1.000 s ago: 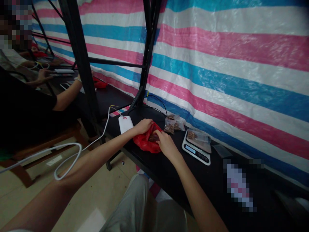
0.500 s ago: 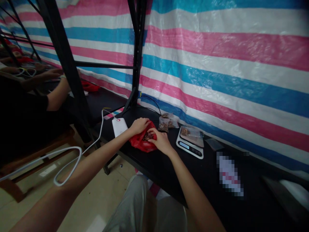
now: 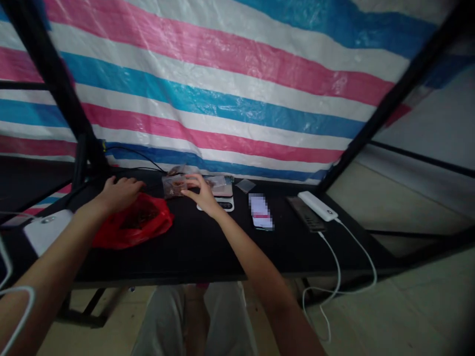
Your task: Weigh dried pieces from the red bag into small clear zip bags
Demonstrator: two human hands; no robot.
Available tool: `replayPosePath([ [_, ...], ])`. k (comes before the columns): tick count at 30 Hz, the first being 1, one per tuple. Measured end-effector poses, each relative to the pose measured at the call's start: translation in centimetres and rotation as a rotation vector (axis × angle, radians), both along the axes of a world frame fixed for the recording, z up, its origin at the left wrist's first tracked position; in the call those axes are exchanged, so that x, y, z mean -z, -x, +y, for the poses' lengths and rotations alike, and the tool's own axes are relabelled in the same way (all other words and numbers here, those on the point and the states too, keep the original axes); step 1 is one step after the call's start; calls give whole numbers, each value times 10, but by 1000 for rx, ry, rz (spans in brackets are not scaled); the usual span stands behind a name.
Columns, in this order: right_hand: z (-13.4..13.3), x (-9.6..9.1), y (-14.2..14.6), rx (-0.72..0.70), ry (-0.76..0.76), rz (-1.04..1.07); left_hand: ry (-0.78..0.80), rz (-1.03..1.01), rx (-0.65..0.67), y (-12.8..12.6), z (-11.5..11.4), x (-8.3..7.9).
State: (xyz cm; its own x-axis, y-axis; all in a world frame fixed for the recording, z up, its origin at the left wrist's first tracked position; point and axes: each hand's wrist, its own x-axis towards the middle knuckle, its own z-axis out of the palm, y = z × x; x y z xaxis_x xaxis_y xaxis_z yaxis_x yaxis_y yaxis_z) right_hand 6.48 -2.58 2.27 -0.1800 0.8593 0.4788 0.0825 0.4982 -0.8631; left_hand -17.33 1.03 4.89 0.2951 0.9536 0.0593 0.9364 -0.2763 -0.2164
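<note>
A red plastic bag (image 3: 156, 227) lies on the black table with its mouth spread, showing dark brown pieces inside. My left hand (image 3: 120, 193) is palm down on its upper left rim, fingers bent over the edge; the fingertips are partly hidden. Farther right, my right hand (image 3: 200, 193) reaches across the left side of a white kitchen scale (image 3: 226, 203). Its thumb and fingers curve around the right edge of a small clear plastic bag (image 3: 173, 187) of brown bits. Another clear bag (image 3: 218, 184) lies on the scale, partly covered by that hand.
A white power bank (image 3: 50, 230) with a cable lies at the left. To the right are a flat clear packet (image 3: 245, 185), a phone (image 3: 261, 212), a dark device (image 3: 306, 213) and another white power bank (image 3: 317, 205), cables hanging over the edge. Black frame posts and a striped sheet (image 3: 222, 109) stand behind.
My right hand has left the red bag's mouth and moved right to the small clear bags by the scale. My left hand stays at the red bag. The view has turned right.
</note>
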Motion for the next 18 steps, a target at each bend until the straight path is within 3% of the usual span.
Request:
replayPosePath([
  [2, 5, -1, -23, 42, 26, 62, -103, -37, 41, -24, -2, -8],
  [5, 11, 2, -52, 105, 74, 144, -50, -236, 259, -73, 0, -13],
  [7, 15, 5, -67, 149, 68, 188, 11, -418, 432, -111, 7, -9],
  [9, 17, 8, -78, 174, 49, 235, 25, -545, 524, -147, 16, 0],
  [13, 21, 12, -89, 195, 51, 364, 60, -548, 539, -194, 38, 20],
  [18, 28, 16, -92, 180, 77, 445, 129, -463, 502, -208, 55, 31],
])
